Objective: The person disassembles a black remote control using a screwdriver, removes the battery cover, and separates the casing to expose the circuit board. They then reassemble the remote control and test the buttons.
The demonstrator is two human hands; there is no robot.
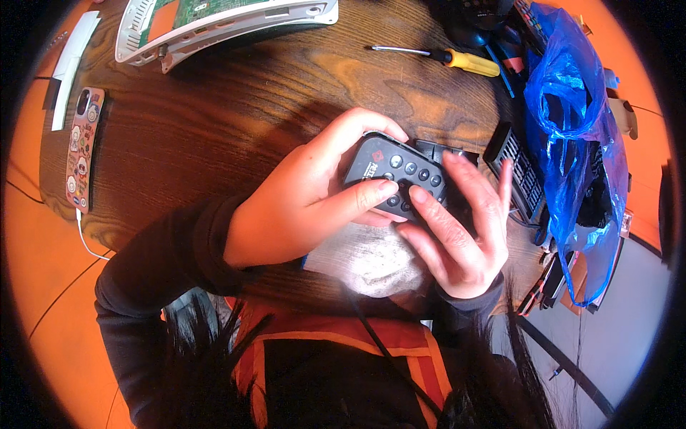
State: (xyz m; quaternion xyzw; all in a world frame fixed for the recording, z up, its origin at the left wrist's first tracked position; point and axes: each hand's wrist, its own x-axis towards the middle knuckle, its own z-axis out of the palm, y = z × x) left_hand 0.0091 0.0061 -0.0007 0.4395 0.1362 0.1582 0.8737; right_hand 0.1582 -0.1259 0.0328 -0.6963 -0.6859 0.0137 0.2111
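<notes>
A small black handset with round buttons and a red mark near one corner is held above the table, its button face up. My left hand wraps round its left side, with the thumb lying over the buttons. From the right, my right hand reaches to it with fingers spread. Its index fingertip rests on the lower buttons, and another finger is by the right edge. Below the hands lies a pale grey, brightly lit thing whose kind I cannot make out.
A white casing with a green circuit board stands at the far edge. A yellow-handled screwdriver lies far right. A blue plastic bag and a black slotted part are on the right. A phone with a white cable lies left.
</notes>
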